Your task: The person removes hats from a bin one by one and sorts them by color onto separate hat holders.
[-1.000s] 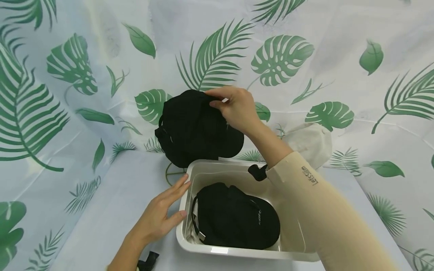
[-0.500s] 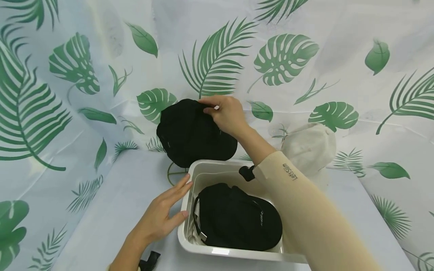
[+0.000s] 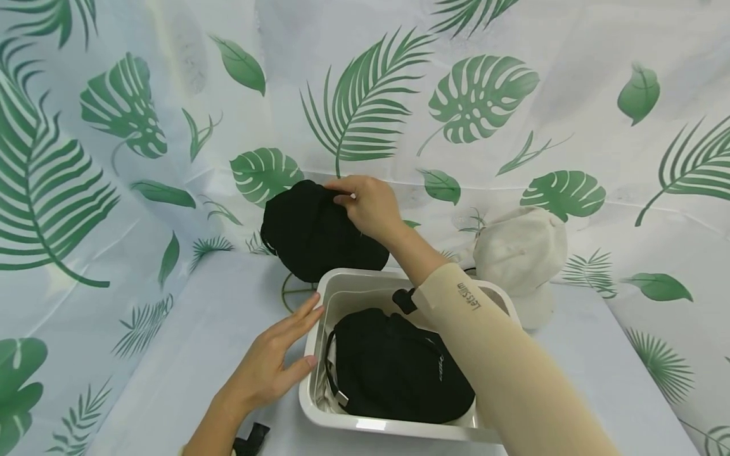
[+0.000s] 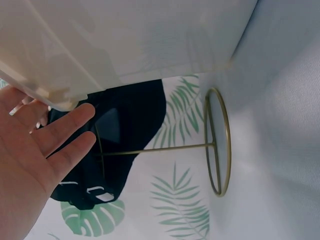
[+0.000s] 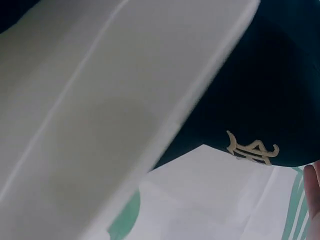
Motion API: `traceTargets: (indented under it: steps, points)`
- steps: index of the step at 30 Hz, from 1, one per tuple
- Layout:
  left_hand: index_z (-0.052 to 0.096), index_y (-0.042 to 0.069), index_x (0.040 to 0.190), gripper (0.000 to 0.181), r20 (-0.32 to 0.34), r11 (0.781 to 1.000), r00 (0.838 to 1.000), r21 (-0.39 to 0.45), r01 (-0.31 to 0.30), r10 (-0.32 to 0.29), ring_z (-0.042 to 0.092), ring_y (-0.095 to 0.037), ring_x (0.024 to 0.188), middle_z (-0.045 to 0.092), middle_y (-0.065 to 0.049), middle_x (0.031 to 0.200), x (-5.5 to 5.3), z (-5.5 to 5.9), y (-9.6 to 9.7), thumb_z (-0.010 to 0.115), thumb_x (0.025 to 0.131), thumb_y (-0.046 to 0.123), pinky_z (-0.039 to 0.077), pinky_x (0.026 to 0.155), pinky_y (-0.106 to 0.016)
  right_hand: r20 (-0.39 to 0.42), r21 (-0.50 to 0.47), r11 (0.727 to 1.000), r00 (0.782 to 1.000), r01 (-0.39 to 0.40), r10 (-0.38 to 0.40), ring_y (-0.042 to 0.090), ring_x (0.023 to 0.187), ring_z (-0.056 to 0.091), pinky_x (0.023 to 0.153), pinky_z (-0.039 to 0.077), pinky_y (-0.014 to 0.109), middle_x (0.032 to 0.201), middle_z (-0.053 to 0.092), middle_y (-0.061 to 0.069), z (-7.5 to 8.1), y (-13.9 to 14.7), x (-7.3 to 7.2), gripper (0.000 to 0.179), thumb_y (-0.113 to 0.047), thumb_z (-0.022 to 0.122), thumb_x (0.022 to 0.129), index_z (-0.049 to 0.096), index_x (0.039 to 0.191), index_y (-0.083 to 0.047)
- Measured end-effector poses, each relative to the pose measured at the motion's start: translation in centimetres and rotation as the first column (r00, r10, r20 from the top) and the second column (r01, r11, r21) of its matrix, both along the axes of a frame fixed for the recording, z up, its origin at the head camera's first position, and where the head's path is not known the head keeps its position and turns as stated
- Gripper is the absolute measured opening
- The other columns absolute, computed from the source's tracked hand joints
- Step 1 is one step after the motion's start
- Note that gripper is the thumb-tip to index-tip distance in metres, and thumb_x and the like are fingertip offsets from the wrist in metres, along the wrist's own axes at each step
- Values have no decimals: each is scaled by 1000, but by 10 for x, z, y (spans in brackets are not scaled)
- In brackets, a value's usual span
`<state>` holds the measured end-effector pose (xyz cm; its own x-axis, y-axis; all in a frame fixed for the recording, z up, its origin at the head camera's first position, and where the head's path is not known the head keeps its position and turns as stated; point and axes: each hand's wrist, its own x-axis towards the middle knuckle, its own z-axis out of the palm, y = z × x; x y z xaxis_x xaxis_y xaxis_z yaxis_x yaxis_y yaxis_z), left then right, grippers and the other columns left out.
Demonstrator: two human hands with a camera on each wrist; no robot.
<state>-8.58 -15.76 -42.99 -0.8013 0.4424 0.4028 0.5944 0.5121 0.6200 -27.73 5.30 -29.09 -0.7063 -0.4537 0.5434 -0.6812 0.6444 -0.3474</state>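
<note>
Behind the bin, a black baseball cap (image 3: pixel 319 231) sits on a gold wire stand (image 4: pixel 218 142), whose stem runs up under it. My right hand (image 3: pixel 371 206) pinches the top of its crown between thumb and fingers. A light embroidered mark shows on the cap's front in the right wrist view. At the left side of a white plastic bin (image 3: pixel 310 354), my left hand (image 3: pixel 274 364) touches the rim with fingers extended. Inside the bin lies another black cap (image 3: pixel 393 367) with small lettering, overlapping some pale fabric.
A cream cap (image 3: pixel 520 250) is perched behind the bin's right side. The bin stands on a pale table (image 3: pixel 188 335), backed by a leaf-print curtain (image 3: pixel 376 38). My right forearm crosses over the bin.
My right hand has lowered the black cap and shifted it slightly left over the stand. The left hand stays at the bin's rim.
</note>
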Motion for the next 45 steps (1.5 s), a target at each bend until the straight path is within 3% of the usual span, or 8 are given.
traceTargets:
  steps: [10,15,20,35,45]
  points:
    - [43,15,161,73,16,1000,1000,-9,0,0,40,-28,151,29,0,171,-1,-2,-1,64,92,21,41,112,-62,24,66,998,1000,8,-10,25,113,72,91,57,41,127,75,5,-9,-3,1,31,-7,73,97,78,127,-14]
    - [43,14,161,72,15,1000,1000,-1,6,-6,39,-28,152,28,1,172,-1,-1,0,64,93,21,40,113,-62,103,154,988,995,-11,-5,26,105,72,89,56,42,129,73,5,-11,-2,2,36,-16,73,99,73,135,-14]
    - [43,13,161,72,4,1000,1000,2,4,-4,40,-29,151,29,-1,171,-1,-2,0,63,93,21,41,112,-62,169,223,974,986,-33,-5,27,121,66,102,51,44,136,69,7,-8,0,4,49,-24,75,98,65,145,-13]
    - [44,12,161,72,9,1000,1000,13,3,-3,38,-29,152,29,-1,171,-1,-1,1,63,91,19,40,113,-62,110,254,965,993,-69,43,30,136,57,112,46,46,144,64,11,21,23,22,55,-25,78,96,62,146,-7]
    - [45,12,160,72,-4,1000,1000,28,0,0,39,-29,151,29,-1,171,-1,-2,2,63,91,19,40,112,-63,37,258,966,999,-34,25,31,133,60,105,51,51,142,65,12,46,51,46,58,-29,80,94,63,144,-6]
